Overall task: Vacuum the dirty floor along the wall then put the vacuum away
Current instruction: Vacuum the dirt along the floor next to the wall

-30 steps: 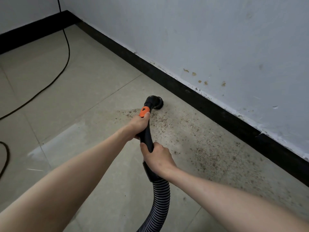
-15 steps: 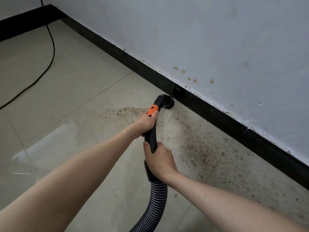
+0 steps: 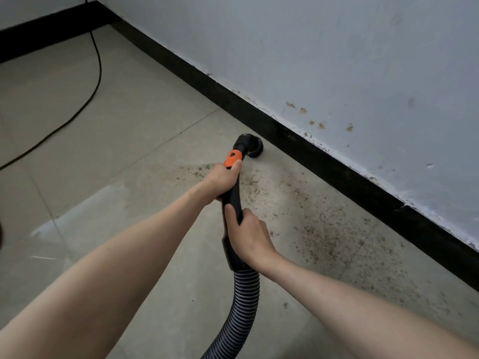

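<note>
A black vacuum wand (image 3: 232,196) with an orange button (image 3: 232,158) ends in a round brush nozzle (image 3: 252,146) that sits on the tiled floor close to the black baseboard (image 3: 337,174). My left hand (image 3: 224,180) grips the wand just below the orange button. My right hand (image 3: 248,235) grips it lower down, above the ribbed grey hose (image 3: 239,317). Brown dirt specks (image 3: 318,229) cover the tile between the nozzle and the right edge, along the wall.
A black power cord (image 3: 85,104) runs across the floor on the left, toward the corner. The pale wall (image 3: 337,60) has small brown stains. A lighter smeared patch (image 3: 98,208) lies on the tile to the left of my arms.
The nozzle pushed up to the baseboard, then drew back a little from it. Both hands keep the same grip on the wand.
</note>
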{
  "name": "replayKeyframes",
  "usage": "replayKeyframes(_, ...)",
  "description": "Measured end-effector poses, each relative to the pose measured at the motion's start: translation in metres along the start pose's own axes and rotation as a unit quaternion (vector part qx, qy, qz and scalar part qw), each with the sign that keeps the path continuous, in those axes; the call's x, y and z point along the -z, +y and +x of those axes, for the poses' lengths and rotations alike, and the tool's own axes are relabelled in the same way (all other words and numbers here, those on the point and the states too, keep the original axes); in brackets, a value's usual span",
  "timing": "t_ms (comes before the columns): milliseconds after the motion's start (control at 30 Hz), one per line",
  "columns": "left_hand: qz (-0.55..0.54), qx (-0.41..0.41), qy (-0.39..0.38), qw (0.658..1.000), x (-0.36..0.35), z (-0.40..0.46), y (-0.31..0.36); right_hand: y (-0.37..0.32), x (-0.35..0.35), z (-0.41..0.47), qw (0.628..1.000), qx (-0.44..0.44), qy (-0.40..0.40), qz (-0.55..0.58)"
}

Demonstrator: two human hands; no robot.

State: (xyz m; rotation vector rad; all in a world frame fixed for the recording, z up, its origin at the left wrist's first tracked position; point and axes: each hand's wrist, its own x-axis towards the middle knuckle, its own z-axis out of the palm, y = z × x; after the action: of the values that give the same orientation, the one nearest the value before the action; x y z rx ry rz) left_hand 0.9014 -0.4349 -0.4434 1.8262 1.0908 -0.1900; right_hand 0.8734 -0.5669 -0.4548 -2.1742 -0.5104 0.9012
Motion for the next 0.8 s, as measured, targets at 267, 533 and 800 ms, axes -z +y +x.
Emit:
replayKeyframes(267,-0.038,0.049,0.112,0.992,0.074,-0.024,-0.052,-0.046,-0.051,0.007,0.987,0.03,-0.156,0.026)
replayKeyframes(533,-0.202,0.131,0.209,0.948,0.117,-0.045,-0.131,-0.073,-0.114,-0.013,0.974,0.067,-0.217,0.015)
replayKeyframes(800,-0.323,0.203,0.284,0.88,0.132,-0.061,-0.19,-0.083,-0.13,-0.016,0.948,0.113,-0.296,-0.039)
